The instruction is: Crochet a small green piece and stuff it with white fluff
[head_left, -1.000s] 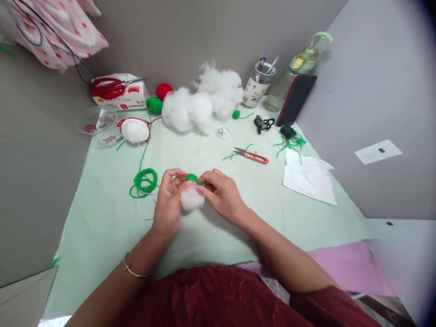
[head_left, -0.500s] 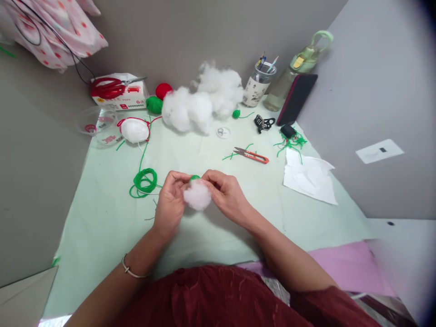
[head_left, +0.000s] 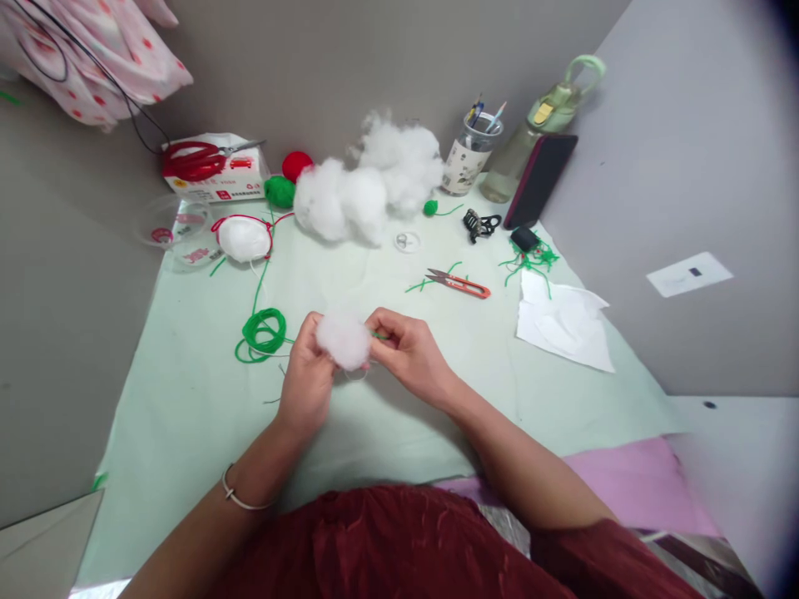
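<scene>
Over the near middle of the table, my left hand (head_left: 307,370) is closed around a round tuft of white stuffing (head_left: 343,337), which faces up and hides most of the fingers. My right hand (head_left: 409,353) pinches a short bit of green yarn (head_left: 379,335) close beside the tuft's right edge. Whatever lies beneath the tuft is hidden. A thin pale loop of yarn hangs just below it. Left of my left hand lies a loose coil of green yarn (head_left: 265,331), with strands running toward the hand.
Orange thread snips (head_left: 459,283) lie beyond my right hand. Farther back are a heap of white stuffing (head_left: 368,187), a white yarn ball (head_left: 245,238), and red-handled scissors (head_left: 195,160) on a box. A phone (head_left: 540,181) leans on a bottle (head_left: 521,137); white paper (head_left: 562,324) lies right.
The white tuft has turned upward and moved slightly left and up. The green piece that showed above it is now out of sight, and green yarn shows at my right fingertips.
</scene>
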Demonstrator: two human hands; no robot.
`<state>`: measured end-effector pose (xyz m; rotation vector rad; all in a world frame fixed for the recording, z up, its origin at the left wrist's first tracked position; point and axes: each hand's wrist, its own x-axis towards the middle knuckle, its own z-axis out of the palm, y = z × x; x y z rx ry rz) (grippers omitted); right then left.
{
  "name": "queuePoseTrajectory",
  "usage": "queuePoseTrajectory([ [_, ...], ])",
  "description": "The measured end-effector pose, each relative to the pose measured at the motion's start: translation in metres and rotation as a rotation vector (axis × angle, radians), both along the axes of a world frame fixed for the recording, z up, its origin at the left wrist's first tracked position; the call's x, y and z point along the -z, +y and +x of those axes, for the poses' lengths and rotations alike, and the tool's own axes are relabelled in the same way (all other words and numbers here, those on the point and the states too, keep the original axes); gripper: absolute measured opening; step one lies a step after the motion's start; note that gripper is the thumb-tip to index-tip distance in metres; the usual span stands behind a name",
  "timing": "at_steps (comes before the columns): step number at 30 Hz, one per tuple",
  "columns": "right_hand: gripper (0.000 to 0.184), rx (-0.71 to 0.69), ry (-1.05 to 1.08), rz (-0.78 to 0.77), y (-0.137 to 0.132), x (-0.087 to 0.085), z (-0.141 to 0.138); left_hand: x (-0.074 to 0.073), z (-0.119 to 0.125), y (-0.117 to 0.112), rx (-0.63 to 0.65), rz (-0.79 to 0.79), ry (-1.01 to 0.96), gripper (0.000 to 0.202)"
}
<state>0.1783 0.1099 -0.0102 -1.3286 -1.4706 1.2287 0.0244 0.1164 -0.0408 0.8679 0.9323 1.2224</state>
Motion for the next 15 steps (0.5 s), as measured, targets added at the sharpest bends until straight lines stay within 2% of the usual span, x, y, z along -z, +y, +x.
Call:
queuePoseTrajectory([
  [3,0.012,0.074,0.08,-0.028,0.002,0.0,0.0,-0.002,-0.002,-0.003,0.025,-0.007,-0.017,0.014],
  [7,0.015,0.098,0.086,-0.025,0.004,-0.001,0.002,0.0,-0.004,-0.003,0.055,0.002,-0.015,0.029],
  [10,0.017,0.027,0.064,-0.029,0.002,-0.002,0.002,0.007,-0.005,0.001,0.041,0.009,-0.003,0.029],
  [13,0.02,-0.071,-0.007,0.031,-0.003,-0.005,0.001,0.016,-0.006,0.005,0.005,0.02,0.015,0.024],
  [15,0.015,-0.145,-0.09,0.09,-0.006,-0.006,-0.001,0.02,-0.007,0.007,-0.031,0.027,0.025,0.025],
])
